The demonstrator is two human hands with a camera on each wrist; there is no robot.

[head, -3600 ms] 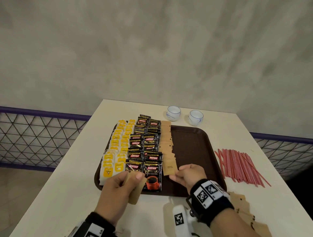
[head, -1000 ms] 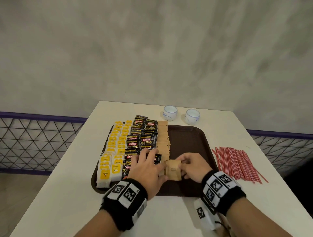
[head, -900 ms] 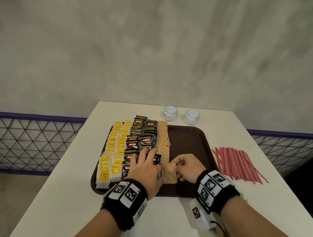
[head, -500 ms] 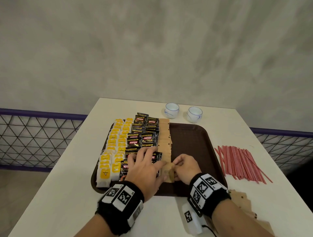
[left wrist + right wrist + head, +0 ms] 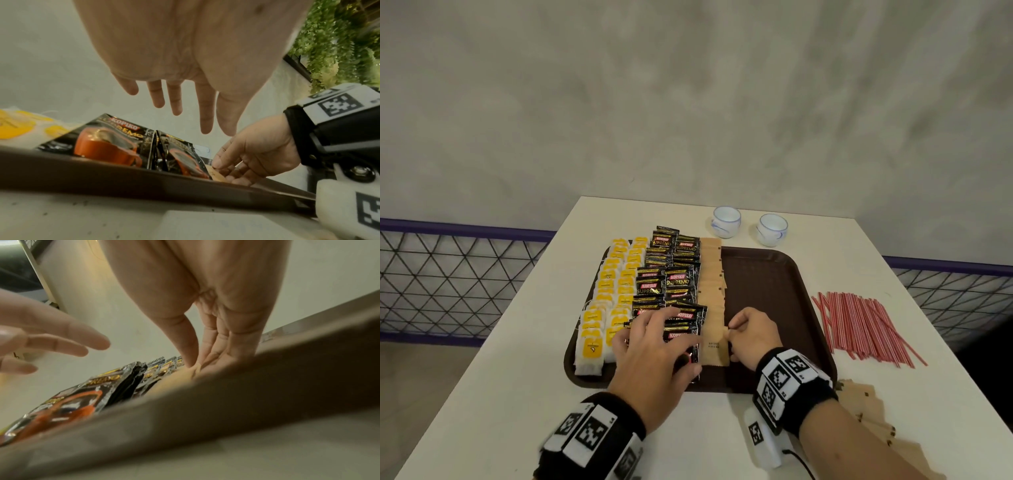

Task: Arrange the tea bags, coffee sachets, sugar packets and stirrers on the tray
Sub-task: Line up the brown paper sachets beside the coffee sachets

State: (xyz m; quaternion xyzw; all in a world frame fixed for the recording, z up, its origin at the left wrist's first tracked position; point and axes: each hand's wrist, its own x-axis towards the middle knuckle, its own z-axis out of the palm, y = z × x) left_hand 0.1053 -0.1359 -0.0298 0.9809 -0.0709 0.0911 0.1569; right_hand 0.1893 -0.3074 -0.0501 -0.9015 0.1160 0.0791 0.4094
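On the brown tray (image 5: pixel 763 274) lie yellow tea bags (image 5: pixel 606 298), black coffee sachets (image 5: pixel 667 270) and one column of brown sugar packets (image 5: pixel 711 274). My left hand (image 5: pixel 650 342) hovers over the near coffee sachets (image 5: pixel 107 142) with its fingers (image 5: pixel 203 113) straight and spread, holding nothing. My right hand (image 5: pixel 751 334) pinches the right edge of the nearest sugar packet (image 5: pixel 714 346) at the column's front end, thumb (image 5: pixel 221 160) on top. Red stirrers (image 5: pixel 859 325) lie on the table right of the tray.
Two white cups (image 5: pixel 726 222) (image 5: pixel 771 229) stand behind the tray. Several loose sugar packets (image 5: pixel 866 407) lie on the table by my right forearm. The tray's right half is bare. A railing runs behind the table's sides.
My left hand, which held a stack of sugar packets 3.6 s ago, now hovers empty over the coffee sachets. My right hand has eased the front sugar packet in against the column.
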